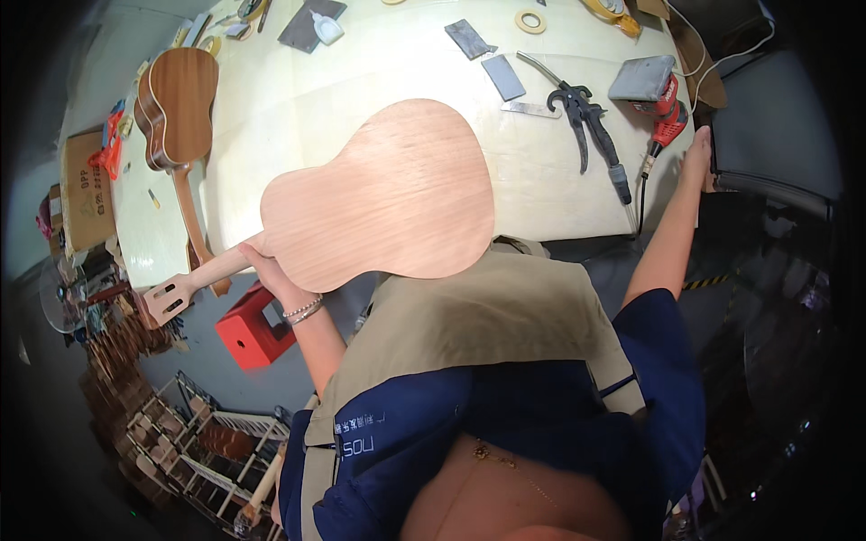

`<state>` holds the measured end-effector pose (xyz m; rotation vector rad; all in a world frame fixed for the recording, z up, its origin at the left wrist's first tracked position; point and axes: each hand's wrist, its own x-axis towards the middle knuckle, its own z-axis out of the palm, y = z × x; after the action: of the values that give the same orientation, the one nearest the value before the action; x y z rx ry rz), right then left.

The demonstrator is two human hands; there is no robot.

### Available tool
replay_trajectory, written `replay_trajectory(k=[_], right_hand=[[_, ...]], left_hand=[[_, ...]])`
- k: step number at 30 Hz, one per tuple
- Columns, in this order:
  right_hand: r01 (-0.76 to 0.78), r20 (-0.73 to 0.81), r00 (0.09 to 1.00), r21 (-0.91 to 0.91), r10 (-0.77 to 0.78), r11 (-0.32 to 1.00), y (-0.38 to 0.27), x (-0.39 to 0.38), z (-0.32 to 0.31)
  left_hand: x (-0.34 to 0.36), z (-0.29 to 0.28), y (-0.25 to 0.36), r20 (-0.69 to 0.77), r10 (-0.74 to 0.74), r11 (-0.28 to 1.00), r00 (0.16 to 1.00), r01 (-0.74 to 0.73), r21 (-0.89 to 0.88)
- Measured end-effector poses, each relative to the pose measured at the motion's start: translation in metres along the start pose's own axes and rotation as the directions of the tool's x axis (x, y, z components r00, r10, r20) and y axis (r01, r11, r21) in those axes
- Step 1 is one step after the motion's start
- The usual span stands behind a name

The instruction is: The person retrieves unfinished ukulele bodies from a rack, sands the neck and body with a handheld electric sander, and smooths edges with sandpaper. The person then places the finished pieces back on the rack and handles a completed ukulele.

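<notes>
My left hand (273,272) is closed round the neck of an unfinished pale wooden ukulele (388,189), close to where neck meets body. Its plain back faces up, with no sound hole showing. The slotted headstock points to the lower left, and the body's near edge reaches my tan apron (487,302). Stretched out to the right, my right hand (696,155) is at the table's right edge, beside a red and grey electric sander (663,104). It is seen edge-on with the fingers extended, and no object shows in it.
On the pale table (541,198) are a black air blow gun (582,117), grey sanding blocks (502,77), masking tape (530,22) and a white bottle (327,28). A finished brown ukulele (185,104) lies at left. Below stands a red stool (248,334).
</notes>
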<state>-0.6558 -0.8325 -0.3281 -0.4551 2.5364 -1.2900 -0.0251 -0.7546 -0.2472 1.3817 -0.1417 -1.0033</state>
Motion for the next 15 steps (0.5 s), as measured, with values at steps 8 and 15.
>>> replay_trajectory(k=[8, 15], right_hand=[[-0.620, 0.742, 0.637, 0.332, 0.210, 0.711, 0.014, 0.048, 0.024], [-0.413, 0.649, 0.759, 0.547, -0.058, 0.728, -0.005, 0.050, 0.041]], left_hand=[[0.006, -0.042, -0.065, -0.232, -0.037, 0.999, 0.972, 0.031, -0.027], [0.018, -0.062, -0.096, -0.353, -0.092, 0.996, 0.931, 0.086, -0.033]])
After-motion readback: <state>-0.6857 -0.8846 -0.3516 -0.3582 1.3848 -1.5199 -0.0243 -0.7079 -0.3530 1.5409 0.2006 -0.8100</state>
